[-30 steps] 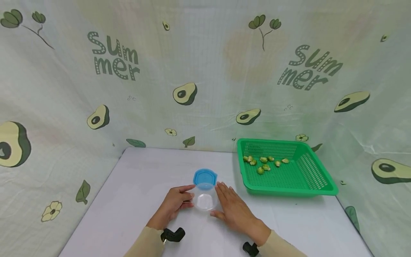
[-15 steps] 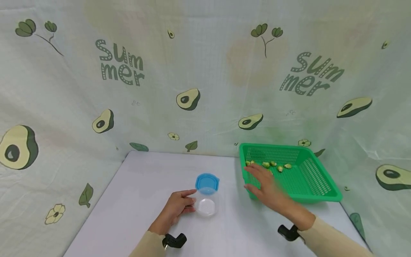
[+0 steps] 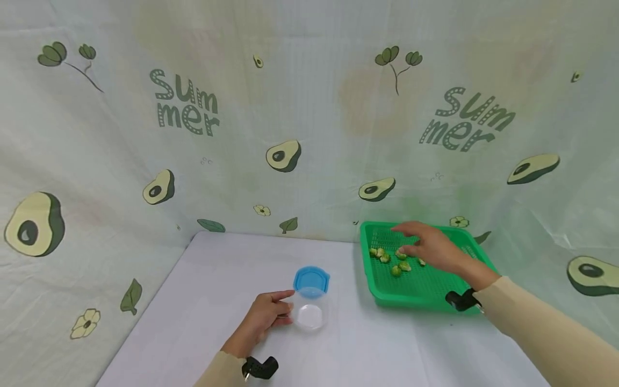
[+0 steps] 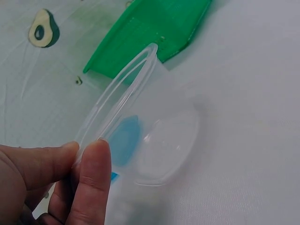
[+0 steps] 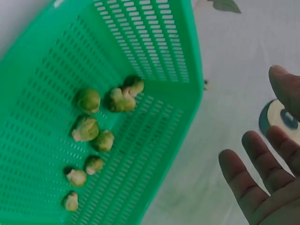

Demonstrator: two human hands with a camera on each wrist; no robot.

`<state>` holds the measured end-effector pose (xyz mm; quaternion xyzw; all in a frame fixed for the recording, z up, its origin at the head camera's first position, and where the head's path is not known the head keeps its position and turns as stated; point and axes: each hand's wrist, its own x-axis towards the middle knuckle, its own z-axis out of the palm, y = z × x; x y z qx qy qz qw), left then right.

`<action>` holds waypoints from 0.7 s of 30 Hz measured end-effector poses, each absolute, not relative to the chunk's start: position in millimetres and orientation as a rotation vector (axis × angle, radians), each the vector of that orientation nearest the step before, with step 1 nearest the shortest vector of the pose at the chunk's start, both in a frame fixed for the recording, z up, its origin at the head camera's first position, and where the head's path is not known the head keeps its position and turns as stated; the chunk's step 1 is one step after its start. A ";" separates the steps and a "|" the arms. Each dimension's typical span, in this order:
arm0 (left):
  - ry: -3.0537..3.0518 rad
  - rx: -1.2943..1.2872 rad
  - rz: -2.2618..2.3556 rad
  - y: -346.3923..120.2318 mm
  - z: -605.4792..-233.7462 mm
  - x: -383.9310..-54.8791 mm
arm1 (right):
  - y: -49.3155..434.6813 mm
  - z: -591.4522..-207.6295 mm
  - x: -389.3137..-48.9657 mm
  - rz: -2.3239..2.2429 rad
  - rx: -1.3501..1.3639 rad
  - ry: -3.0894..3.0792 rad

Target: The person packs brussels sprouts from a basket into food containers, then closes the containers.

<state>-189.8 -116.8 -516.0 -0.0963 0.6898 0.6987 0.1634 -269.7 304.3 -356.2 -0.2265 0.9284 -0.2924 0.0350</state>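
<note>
My left hand (image 3: 270, 316) pinches the rim of a clear plastic container (image 3: 310, 317) at its left side; the left wrist view shows the thumb and a finger at that rim. Just behind the container lies a blue lid (image 3: 311, 278), partly seen through the clear wall. Over a green plastic basket (image 3: 411, 302) hovers my right hand (image 3: 437, 250), its fingers apart and holding nothing. Several Brussels sprouts (image 5: 86, 129) lie loose on the basket's floor, below that hand. From the head view, the hand covers some of them.
The white table (image 3: 232, 269) ends at a hanging cloth (image 3: 329, 107) printed with avocados and lettering. Raised, slatted walls surround the basket at the table's back right.
My right hand has left the container's right side and moved right and away from me, over the green basket. The left hand stays at the container's rim.
</note>
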 end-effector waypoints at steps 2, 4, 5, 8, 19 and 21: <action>1.969 -0.280 1.986 -116.2 -516.1 -189.9 | 309.6 -359.4 -277.2 -0.887 -0.689 2.843; 1.973 -0.285 1.979 -115.4 -516.5 -190.1 | 315.6 -364.6 -285.8 -0.902 -0.680 2.829; 1.978 -0.285 1.977 -115.0 -516.5 -190.2 | 319.2 -367.6 -290.3 -0.905 -0.670 2.827; 1.995 -0.285 1.963 -114.7 -517.2 -190.6 | 330.1 -377.6 -303.1 -0.916 -0.629 2.806; 1.998 -0.268 1.960 -116.0 -518.0 -192.7 | 355.5 -417.3 -330.6 -1.025 -0.551 2.618; 1.998 -0.271 1.959 -116.1 -518.7 -192.9 | 359.4 -424.6 -334.0 -1.038 -0.533 2.581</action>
